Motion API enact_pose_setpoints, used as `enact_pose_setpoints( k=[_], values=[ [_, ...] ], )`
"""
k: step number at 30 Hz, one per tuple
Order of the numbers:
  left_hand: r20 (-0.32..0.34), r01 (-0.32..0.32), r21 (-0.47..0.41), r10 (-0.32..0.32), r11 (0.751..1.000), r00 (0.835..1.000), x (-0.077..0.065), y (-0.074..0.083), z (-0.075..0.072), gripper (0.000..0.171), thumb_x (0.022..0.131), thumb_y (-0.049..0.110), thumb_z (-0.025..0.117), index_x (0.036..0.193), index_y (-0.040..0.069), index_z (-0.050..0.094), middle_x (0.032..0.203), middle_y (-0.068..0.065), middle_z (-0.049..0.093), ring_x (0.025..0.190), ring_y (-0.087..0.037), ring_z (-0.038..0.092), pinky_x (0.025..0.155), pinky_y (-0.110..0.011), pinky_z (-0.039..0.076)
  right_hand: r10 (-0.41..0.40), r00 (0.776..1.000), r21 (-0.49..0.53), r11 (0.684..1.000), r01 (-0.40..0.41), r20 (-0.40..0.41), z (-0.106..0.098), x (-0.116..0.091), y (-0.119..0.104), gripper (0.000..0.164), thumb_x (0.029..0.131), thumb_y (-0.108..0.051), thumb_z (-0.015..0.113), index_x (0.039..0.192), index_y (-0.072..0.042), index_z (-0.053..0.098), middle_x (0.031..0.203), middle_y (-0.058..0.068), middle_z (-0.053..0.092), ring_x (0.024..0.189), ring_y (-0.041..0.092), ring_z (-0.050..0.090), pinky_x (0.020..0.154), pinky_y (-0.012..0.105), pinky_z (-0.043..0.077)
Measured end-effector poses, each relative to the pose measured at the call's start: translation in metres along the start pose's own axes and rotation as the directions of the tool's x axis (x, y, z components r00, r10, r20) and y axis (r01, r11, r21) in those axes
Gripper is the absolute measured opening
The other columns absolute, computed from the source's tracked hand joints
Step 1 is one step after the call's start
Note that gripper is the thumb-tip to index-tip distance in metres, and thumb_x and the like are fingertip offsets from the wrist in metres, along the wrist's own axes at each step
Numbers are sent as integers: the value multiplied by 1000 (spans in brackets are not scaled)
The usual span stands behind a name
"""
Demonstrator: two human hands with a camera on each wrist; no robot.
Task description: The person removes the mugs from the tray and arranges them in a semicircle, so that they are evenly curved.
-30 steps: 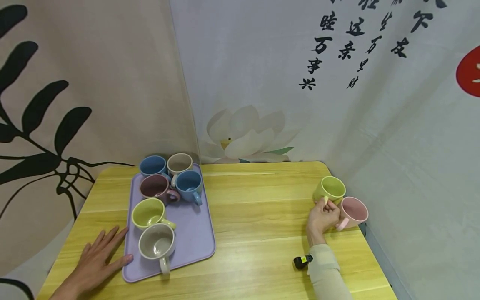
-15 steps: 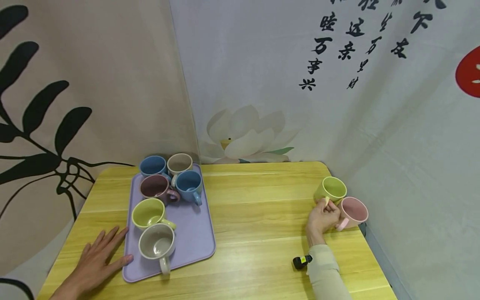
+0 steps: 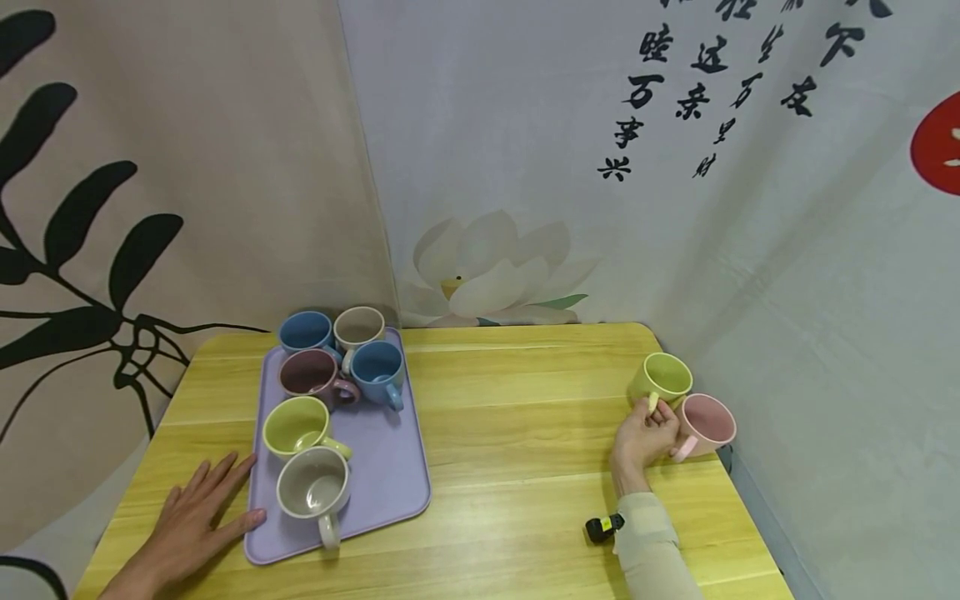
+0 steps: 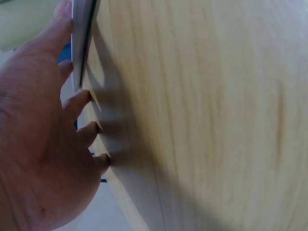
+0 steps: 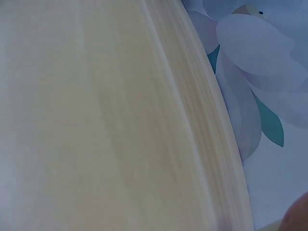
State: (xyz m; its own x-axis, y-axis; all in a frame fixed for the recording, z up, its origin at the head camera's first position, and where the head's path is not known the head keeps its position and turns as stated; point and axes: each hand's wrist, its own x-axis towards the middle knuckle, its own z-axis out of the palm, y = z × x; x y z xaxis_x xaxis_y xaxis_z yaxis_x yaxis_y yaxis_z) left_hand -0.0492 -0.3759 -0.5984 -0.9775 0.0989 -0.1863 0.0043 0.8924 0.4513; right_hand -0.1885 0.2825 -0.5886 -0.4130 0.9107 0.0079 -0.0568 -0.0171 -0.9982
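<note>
At the table's right side in the head view, my right hand (image 3: 647,433) pinches the handle of a yellow-green mug (image 3: 662,377). A pink mug (image 3: 707,425) stands right beside that hand, its handle toward me. My left hand (image 3: 197,521) lies with fingers spread at the left edge of a lilac tray (image 3: 390,492), its thumb over the rim. In the left wrist view the left hand (image 4: 43,130) has fingertips on the wood and thumb by the tray's side (image 4: 83,43). Only a bit of a finger (image 5: 294,216) shows in the right wrist view.
On the tray stand a grey-white mug (image 3: 313,485), a second yellow-green mug (image 3: 297,427), a mauve mug (image 3: 309,373), two blue mugs (image 3: 378,367) and a beige mug (image 3: 360,327). A wrist camera (image 3: 604,527) sits by the right sleeve. Printed curtains (image 3: 510,167) hang behind the wooden table (image 3: 517,433).
</note>
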Motion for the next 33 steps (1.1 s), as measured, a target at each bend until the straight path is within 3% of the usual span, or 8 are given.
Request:
enact_pose_setpoints(
  k=[6, 11, 15, 19, 26, 33],
  values=[
    [4, 4, -18, -4, 1000, 1000, 0, -2, 2, 99, 107, 66, 67, 182, 21, 20, 179, -45, 21, 161, -80, 6, 114, -102, 1, -16, 998, -22, 1000, 17, 57, -6, -4, -1, 39, 106, -8, 69, 142, 4, 63, 123, 8, 66, 102, 2, 60, 93, 14, 51],
    [-5, -5, -23, 5, 1000, 1000, 0, -5, 3, 99, 107, 65, 67, 182, 23, 20, 179, -44, 21, 162, -79, 6, 114, -102, 1, -26, 991, -65, 997, 35, 131, -12, -8, -1, 49, 108, -14, 70, 153, 1, 57, 142, 18, 66, 116, 10, 63, 100, 18, 52],
    [-10, -10, -16, 10, 1000, 1000, -1, -5, 3, 98, 107, 65, 68, 182, 23, 20, 179, -44, 22, 162, -79, 7, 114, -102, 3, -30, 984, -73, 996, 44, 178, -18, -10, 0, 59, 108, -16, 71, 161, 0, 51, 157, 22, 61, 137, 26, 62, 118, 31, 53],
    [-11, -11, -9, 10, 1000, 1000, 0, -4, 3, 98, 107, 65, 68, 182, 22, 21, 179, -43, 23, 161, -79, 8, 113, -102, 4, -35, 975, -47, 998, 46, 221, -21, -13, -4, 68, 107, -15, 73, 167, 0, 43, 168, 24, 53, 153, 37, 54, 134, 48, 46],
    [-13, -14, -6, 14, 1000, 1000, -1, -4, 3, 97, 108, 64, 67, 182, 22, 20, 179, -44, 22, 161, -79, 8, 113, -102, 4, -69, 960, -66, 994, 90, 272, -27, -20, -12, 79, 105, -18, 79, 171, -2, 38, 173, 24, 48, 158, 41, 50, 139, 55, 39],
    [-20, -22, -2, 22, 1000, 1000, -2, -1, 1, 96, 108, 62, 68, 182, 22, 22, 179, -43, 24, 161, -79, 10, 113, -102, 7, -175, 939, -105, 971, 214, 295, -31, -28, -19, 83, 103, -25, 82, 170, -1, 40, 175, 23, 46, 165, 40, 44, 142, 57, 31]
  ],
)
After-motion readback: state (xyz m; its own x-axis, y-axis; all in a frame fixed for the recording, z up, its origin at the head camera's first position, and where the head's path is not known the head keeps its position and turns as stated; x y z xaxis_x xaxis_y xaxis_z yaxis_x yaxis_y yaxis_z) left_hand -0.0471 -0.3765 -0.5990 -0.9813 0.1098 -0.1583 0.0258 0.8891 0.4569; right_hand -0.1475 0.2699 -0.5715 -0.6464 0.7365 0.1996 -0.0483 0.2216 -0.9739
